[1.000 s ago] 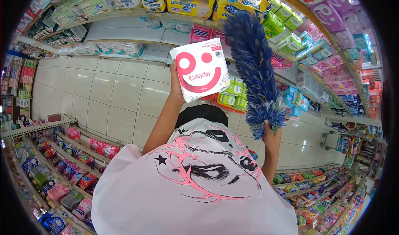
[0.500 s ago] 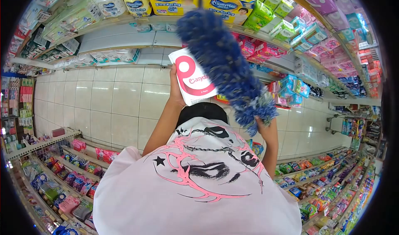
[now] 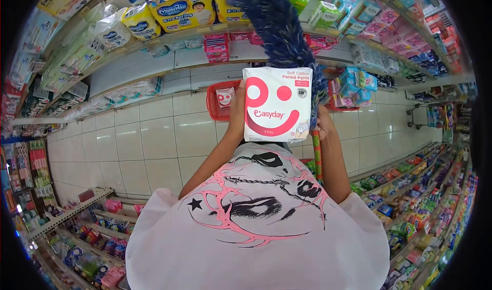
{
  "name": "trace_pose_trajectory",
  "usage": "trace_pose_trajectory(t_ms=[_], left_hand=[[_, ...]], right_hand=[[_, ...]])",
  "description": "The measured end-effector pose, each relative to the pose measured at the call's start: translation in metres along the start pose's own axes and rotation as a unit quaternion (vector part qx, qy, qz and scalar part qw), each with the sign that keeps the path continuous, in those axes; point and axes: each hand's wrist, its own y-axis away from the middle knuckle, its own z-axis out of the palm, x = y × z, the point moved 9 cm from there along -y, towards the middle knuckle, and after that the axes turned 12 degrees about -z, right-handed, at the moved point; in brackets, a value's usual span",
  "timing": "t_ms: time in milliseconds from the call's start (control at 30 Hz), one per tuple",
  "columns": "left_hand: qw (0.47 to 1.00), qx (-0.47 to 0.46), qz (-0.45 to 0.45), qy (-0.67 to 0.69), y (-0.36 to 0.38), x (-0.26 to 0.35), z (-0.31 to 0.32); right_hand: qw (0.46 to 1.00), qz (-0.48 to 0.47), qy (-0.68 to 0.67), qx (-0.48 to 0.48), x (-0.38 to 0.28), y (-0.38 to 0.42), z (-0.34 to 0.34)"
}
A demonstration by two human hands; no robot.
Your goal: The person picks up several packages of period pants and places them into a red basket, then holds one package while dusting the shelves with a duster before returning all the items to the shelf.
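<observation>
My left hand [image 3: 238, 105] grips the left edge of a white and pink pack of period pants [image 3: 277, 105], held upright in front of my chest with its printed front toward me. Most of those fingers are hidden behind the pack. My right hand [image 3: 324, 124] is closed around the handle [image 3: 317, 154] of a duster, close to the pack's right edge. The duster's fluffy blue head [image 3: 279, 31] points up and away, partly behind the pack, its tip in front of the yellow diaper packs [image 3: 182, 11].
A red basket [image 3: 211, 104] with a similar small pack inside stands on the tiled floor [image 3: 154, 151]. Another red basket [image 3: 342, 106] holds blue packs at the right. Stocked shelves [image 3: 133, 46] run ahead, and more shelves [image 3: 410, 182] stand behind me on both sides.
The pack has moved right and turned upright, showing its whole front. The duster has swung away from over the pack to behind it, and its handle now shows. A red basket has come into view.
</observation>
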Motion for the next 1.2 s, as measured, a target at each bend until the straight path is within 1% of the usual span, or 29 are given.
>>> trace_pose_trajectory(t_ms=[33,67,100,133,200,267,333,367,400,433,467,500,533,600,633,667,733,767,800,833,867,933,967,1033,1067,1133,1167,1200], left_hand=[[0.99,0.035,0.098,-0.09,0.003,0.019,-0.008],[0.962,0.07,0.194,-0.178,0.009,0.037,-0.013],[0.915,0.104,0.287,-0.263,0.019,0.049,-0.012],[0.915,0.105,0.286,-0.263,0.02,0.048,-0.012],[0.94,0.094,0.201,-0.26,0.012,0.034,-0.017],[0.932,0.089,0.21,-0.281,0.009,0.026,-0.014],[0.917,0.077,0.221,-0.324,-0.001,0.01,-0.014],[0.926,0.043,0.205,-0.315,-0.009,0.003,-0.013],[0.925,0.048,0.208,-0.315,-0.009,0.004,-0.023],[0.973,-0.065,0.098,-0.201,-0.011,-0.008,-0.018],[0.981,-0.178,-0.013,-0.077,-0.007,-0.02,-0.01],[0.974,-0.224,-0.005,0.01,-0.004,-0.018,-0.011],[0.971,-0.231,-0.004,0.067,-0.004,-0.013,-0.013],[0.943,-0.305,-0.01,0.129,0.013,0.001,0.003],[0.949,-0.279,0.002,0.145,0.012,0.011,0.004],[0.943,-0.291,0.006,0.16,0.013,0.017,0.003],[0.927,-0.342,0.012,0.154,0.02,0.027,0.011],[0.897,-0.356,-0.054,0.257,-0.01,0.013,-0.017],[0.876,-0.362,-0.087,0.308,-0.022,0.007,-0.03],[0.852,-0.364,-0.119,0.358,-0.02,0.008,-0.026],[0.875,-0.353,-0.091,0.319,-0.013,0.01,-0.026],[0.912,-0.334,-0.036,0.235,0.005,0.023,-0.014],[0.927,-0.324,-0.008,0.191,0.012,0.03,-0.007],[0.935,-0.285,-0.003,0.21,0.01,0.037,-0.013],[0.938,-0.268,-0.004,0.222,0.009,0.038,-0.018],[0.937,-0.262,0.01,0.228,0.01,0.044,-0.017],[0.948,-0.24,0.013,0.209,0.01,0.044,-0.016],[0.957,-0.217,0.015,0.19,0.01,0.044,-0.015]], right_hand=[[1.0,-0.016,0.012,0.018,-0.003,0.001,0.0],[0.999,-0.032,0.025,0.035,-0.007,0.003,0.007],[0.992,-0.05,0.077,0.088,-0.013,0.006,0.01],[0.992,-0.049,0.077,0.088,-0.013,0.008,0.017],[0.987,-0.052,0.108,0.108,-0.015,0.008,0.024],[0.983,-0.056,0.126,0.12,-0.016,0.015,0.044],[0.967,-0.056,0.21,0.135,-0.014,0.022,0.049],[0.973,-0.038,0.212,0.084,-0.009,0.022,0.05],[0.974,-0.034,0.211,0.079,-0.009,0.026,0.049],[0.977,-0.045,0.193,0.085,-0.011,0.032,0.049],[0.979,-0.055,0.176,0.09,-0.014,0.037,0.048],[0.973,-0.08,0.188,0.103,-0.017,0.042,0.036],[0.974,-0.078,0.19,0.095,-0.017,0.049,0.03],[0.927,-0.13,0.342,0.08,-0.031,0.067,0.022],[0.927,-0.131,0.343,0.08,-0.028,0.077,0.017],[0.894,-0.157,0.414,0.064,-0.029,0.087,0.016],[0.856,-0.182,0.481,0.046,-0.031,0.095,0.022],[0.768,-0.244,0.591,-0.039,-0.034,0.099,0.051],[0.656,-0.298,0.683,-0.124,-0.03,0.105,0.078],[0.659,-0.253,0.697,-0.125,-0.022,0.101,0.078],[0.661,-0.252,0.696,-0.125,-0.02,0.1,0.075],[0.69,-0.245,0.677,-0.081,-0.021,0.096,0.062],[0.69,-0.247,0.676,-0.079,-0.023,0.096,0.061],[0.746,-0.247,0.618,-0.028,-0.038,0.096,0.047],[0.745,-0.248,0.618,-0.03,-0.042,0.095,0.04],[0.771,-0.241,0.585,0.072,-0.056,0.095,0.011],[0.754,-0.204,0.618,0.088,-0.062,0.095,0.008],[0.754,-0.204,0.619,0.086,-0.064,0.096,0.008]])
